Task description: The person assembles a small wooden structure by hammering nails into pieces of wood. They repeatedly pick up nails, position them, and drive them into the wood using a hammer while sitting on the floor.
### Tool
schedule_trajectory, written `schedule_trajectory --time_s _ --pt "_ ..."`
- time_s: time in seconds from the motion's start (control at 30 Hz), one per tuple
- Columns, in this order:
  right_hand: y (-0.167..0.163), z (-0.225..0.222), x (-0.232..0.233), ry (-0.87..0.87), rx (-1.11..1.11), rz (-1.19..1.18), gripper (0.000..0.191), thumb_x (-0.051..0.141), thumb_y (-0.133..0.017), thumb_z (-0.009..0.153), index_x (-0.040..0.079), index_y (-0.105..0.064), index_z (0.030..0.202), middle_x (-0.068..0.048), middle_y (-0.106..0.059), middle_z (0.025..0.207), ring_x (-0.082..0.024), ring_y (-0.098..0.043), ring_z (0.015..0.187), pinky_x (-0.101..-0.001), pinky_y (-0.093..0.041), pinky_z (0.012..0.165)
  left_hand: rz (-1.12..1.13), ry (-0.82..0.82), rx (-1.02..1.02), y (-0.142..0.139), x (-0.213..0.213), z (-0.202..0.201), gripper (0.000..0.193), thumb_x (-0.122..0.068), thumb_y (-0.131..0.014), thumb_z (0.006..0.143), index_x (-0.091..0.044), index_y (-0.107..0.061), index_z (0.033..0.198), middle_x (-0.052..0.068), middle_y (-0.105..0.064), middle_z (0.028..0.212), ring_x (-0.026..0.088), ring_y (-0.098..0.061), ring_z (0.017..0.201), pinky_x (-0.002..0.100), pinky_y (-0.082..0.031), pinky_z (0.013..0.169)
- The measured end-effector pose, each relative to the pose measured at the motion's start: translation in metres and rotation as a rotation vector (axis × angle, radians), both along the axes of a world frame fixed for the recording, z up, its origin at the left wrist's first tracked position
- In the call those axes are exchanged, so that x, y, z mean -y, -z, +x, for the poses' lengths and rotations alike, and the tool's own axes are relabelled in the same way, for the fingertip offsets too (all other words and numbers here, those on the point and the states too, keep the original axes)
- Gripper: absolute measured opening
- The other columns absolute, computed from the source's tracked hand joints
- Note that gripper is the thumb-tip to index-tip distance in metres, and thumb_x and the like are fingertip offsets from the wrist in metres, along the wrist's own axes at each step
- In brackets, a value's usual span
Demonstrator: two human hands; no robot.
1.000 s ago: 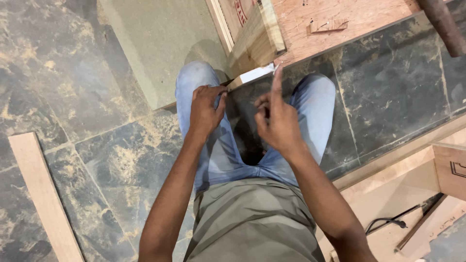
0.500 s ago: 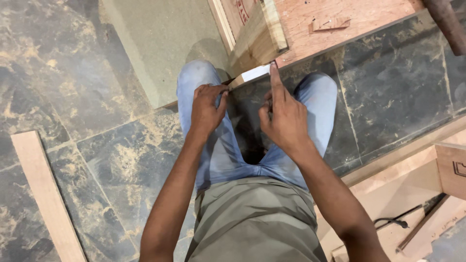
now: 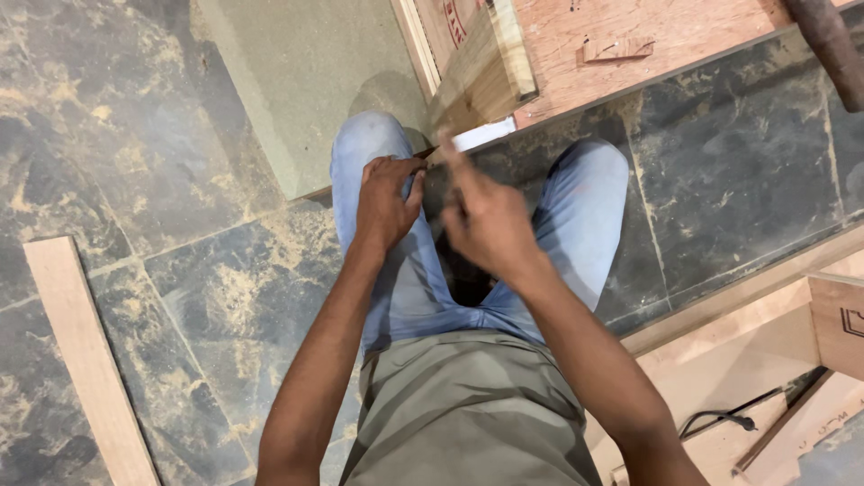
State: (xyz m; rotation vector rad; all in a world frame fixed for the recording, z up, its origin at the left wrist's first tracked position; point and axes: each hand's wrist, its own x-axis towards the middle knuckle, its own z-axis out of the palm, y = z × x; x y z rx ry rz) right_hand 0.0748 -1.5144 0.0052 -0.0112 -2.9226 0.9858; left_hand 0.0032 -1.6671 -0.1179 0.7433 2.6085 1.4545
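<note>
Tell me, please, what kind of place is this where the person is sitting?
Probably a carpentry or woodworking site. Sawdust lies over the dark stone floor, a plywood board and a loose wooden strip lie around, and an unfinished wooden box frame stands to the person's right.

Your right hand (image 3: 486,220) has changed most. Earlier its forefinger stood straight up, sharp and steady, with the tip just below the small white strip (image 3: 481,135) at the foot of the wooden block (image 3: 481,72). Now the whole hand is blurred with motion, the fingers (image 3: 454,153) slant toward your left hand (image 3: 387,198), and the fingertips sit nearer to that hand's fingers than before, with the strip now off to their right. Your left hand has barely shifted; its fingers curl a little tighter on the knee of the jeans (image 3: 369,144). The view has also tipped slightly.
</note>
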Motion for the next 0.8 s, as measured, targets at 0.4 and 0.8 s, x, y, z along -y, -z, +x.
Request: schedule_trajectory --time_s 0.4,0.8 --pt "0.027 0.016 -0.040 0.052 -0.175 -0.350 0.086 -0.011 -0.057 0.086 0.009 -0.029 0.165 -0.010 -0.070 0.098 -0.016 -0.070 0.084 -0.0301 -0.059 0.079 0.021 -0.031 -0.036 0.002 -0.002 0.002 0.014 -0.011 -0.068 0.096 -0.007 -0.074 0.107 0.013 -0.074 0.105 0.033 -0.068 0.104 0.046 -0.041 0.111" --pt "0.031 0.053 -0.084 0.332 -0.305 -0.948 0.059 -0.005 -0.049 0.094 0.002 -0.051 0.153 -0.009 -0.068 0.100 -0.016 -0.064 0.079 -0.0311 -0.056 0.073 0.409 -0.127 -0.323 -0.112 -0.041 0.030 0.010 0.004 -0.065 0.093 -0.003 -0.069 0.100 0.013 -0.071 0.093 0.029 -0.067 0.081 0.035 -0.053 0.074"
